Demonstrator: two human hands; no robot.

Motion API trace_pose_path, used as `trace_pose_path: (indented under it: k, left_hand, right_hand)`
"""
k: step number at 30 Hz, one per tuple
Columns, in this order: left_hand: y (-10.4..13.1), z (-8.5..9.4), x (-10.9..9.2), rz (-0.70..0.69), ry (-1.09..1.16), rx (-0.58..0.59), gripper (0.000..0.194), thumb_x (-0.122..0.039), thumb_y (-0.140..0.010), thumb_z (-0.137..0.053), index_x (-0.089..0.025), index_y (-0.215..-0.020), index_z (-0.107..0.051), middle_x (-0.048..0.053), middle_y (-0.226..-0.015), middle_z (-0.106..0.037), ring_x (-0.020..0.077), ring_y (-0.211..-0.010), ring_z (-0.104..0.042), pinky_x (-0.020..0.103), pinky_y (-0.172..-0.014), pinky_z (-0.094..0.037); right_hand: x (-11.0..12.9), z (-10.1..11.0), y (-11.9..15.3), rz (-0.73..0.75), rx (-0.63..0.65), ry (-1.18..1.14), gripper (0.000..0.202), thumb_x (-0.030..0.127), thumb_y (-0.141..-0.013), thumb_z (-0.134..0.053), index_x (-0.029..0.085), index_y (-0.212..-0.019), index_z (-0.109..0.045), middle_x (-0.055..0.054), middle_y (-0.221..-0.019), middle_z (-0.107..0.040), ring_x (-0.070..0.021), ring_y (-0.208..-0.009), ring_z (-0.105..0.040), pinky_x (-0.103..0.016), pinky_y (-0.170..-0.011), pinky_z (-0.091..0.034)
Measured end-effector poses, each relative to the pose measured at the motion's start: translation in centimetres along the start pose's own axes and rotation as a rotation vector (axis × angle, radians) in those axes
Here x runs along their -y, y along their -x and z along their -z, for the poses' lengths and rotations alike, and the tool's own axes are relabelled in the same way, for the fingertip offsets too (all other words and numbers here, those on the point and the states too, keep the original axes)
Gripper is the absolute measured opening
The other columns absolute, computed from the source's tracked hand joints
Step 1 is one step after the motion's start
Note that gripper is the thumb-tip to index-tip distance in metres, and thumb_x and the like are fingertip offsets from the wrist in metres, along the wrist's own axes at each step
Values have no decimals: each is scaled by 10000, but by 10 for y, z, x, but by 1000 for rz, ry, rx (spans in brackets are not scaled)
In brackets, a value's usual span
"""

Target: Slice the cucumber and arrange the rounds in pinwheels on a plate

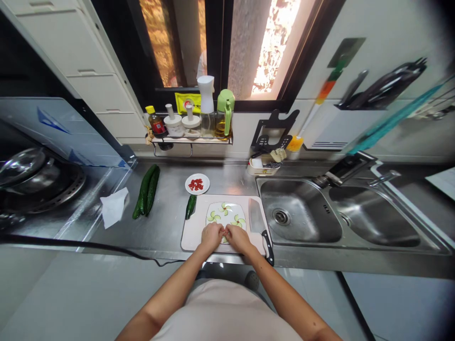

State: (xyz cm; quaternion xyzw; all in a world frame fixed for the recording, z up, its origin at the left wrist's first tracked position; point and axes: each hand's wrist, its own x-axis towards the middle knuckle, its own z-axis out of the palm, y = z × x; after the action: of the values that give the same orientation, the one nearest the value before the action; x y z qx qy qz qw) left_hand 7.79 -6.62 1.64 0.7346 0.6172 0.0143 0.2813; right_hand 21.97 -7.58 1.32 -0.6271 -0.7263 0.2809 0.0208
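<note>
My left hand (212, 236) and my right hand (236, 237) meet at the near edge of a white square plate (226, 212), fingertips pinched close together. What they hold, if anything, is too small to tell. Pale green slices lie on the plate in flower-like groups, one partly hidden by my hands. The plate rests on a light cutting board (194, 235). A knife (256, 215) with a black handle lies at the board's right side. A short cucumber piece (191, 207) is at its left edge. Behind stands a small white plate (191, 186) with red bits.
Whole cucumbers (146, 192) and a white paper (113, 207) lie left on the steel counter. A double sink (302, 208) is at right. Bottles and jars stand on a rack (192, 140); a utensil holder (263, 169) sits behind. A black cable (106, 245) crosses the front left.
</note>
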Motion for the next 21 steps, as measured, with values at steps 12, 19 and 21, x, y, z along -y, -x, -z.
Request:
trace_pose_path:
  k: [12,19,21]
  left_hand:
    - [-4,6,3,8,58,-20,178,-217,-827,-524,-231,-928,-669,45,-965,-656,185,-958,-577,268,-806,-396]
    - [-3,2,0,6,1,-11,144,-266,-844,-529,-234,-891,-662,51,-978,-649,202,-984,-574,287,-825,-395]
    - [-4,0,-1,12,-16,2,153,-267,-850,-521,-239,-905,-660,48,-984,-646,200,-990,-572,288,-834,-395]
  right_hand:
    - [0,13,2,-4,-37,-62,86,216,-836,-511,198,-844,-594,-22,-818,-640,-135,-747,-537,-223,-613,-266]
    - [1,3,-2,6,-15,-25,94,228,-851,-506,198,-861,-594,-37,-865,-656,-142,-774,-550,-233,-612,-250]
    - [0,1,-4,5,-6,1,112,239,-863,-489,197,-862,-593,-39,-869,-658,-143,-779,-556,-236,-611,-244]
